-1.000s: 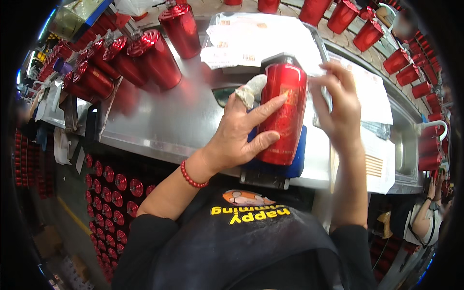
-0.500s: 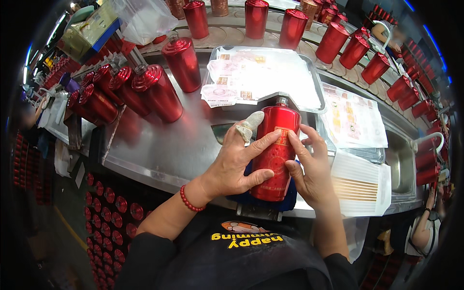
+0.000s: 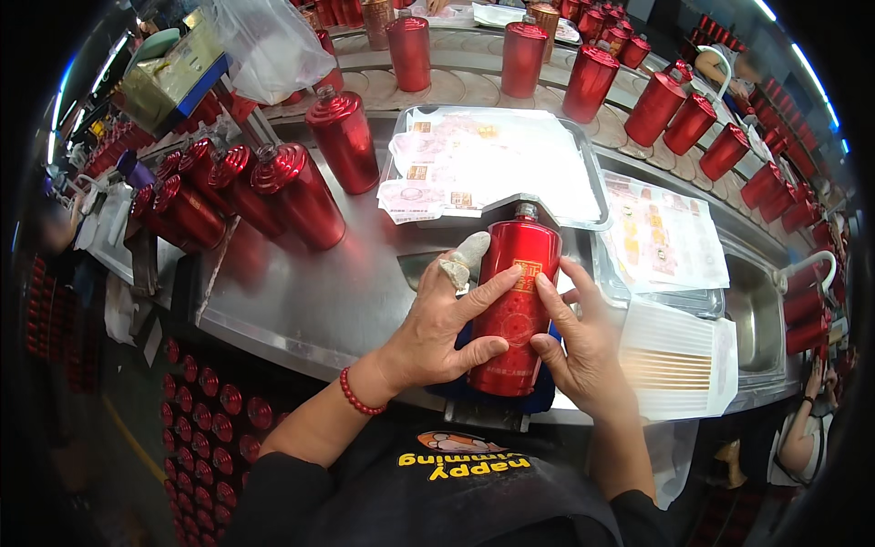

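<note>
A glossy red bottle [image 3: 512, 242] leans on a stand in front of me, its neck at the far end and its base toward me. Blue cloth [image 3: 544, 394] shows under the base. My left hand [image 3: 428, 324] grips the left side, with index finger and thumb laid on the front; a pale finger cover [image 3: 469, 252] wraps another finger. From the right, my right hand [image 3: 588, 356] holds the bottle, fingertips at the edge of a small gold-and-red label [image 3: 528, 275] and thumb lower down. Fainter print runs below the label.
Behind the bottle is a metal tray [image 3: 597, 187] with label sheets. More printed sheets [image 3: 665, 232] and a white sheet with gold strips [image 3: 674, 356] lie right. Several red bottles [image 3: 296, 196] stand left; others ride a curved conveyor [image 3: 456, 87] at the back. A sink [image 3: 756, 301] is far right.
The view has tilted, so the bench sits slightly lower. Bottles on the conveyor have shifted rightward. Both hands stay on the bottle, the right fingertips still beside the label.
</note>
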### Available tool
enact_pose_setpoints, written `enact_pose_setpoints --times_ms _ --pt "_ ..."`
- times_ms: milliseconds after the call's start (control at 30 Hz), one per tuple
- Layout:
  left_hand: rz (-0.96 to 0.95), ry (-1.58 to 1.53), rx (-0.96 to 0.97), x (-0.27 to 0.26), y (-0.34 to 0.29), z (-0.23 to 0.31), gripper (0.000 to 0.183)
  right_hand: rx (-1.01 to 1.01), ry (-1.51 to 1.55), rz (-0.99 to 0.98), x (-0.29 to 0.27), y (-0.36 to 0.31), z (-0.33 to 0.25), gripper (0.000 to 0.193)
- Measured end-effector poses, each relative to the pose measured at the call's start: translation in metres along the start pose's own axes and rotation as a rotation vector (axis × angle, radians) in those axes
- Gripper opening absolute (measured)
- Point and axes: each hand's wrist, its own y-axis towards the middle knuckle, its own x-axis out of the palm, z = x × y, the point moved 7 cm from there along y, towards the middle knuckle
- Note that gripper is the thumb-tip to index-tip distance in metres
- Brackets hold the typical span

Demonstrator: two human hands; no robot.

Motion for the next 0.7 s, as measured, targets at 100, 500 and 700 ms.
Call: enact_pose_setpoints --times_ms 100,500,700 --pt "0.003 -0.019 0.002 -0.001 -0.001 -0.001 0.072 -0.01 0.033 0.001 0.002 -0.003 0.002 0.062" --pt "0.002 0.026 0.042 -0.001 0.003 0.001 0.07 0.038 0.098 -0.021 0.012 -0.008 0.017 0.059" --pt "0.001 0.035 0.041 0.002 0.0 0.0 0.071 0.055 0.147 -0.012 0.016 -0.016 0.021 0.06"
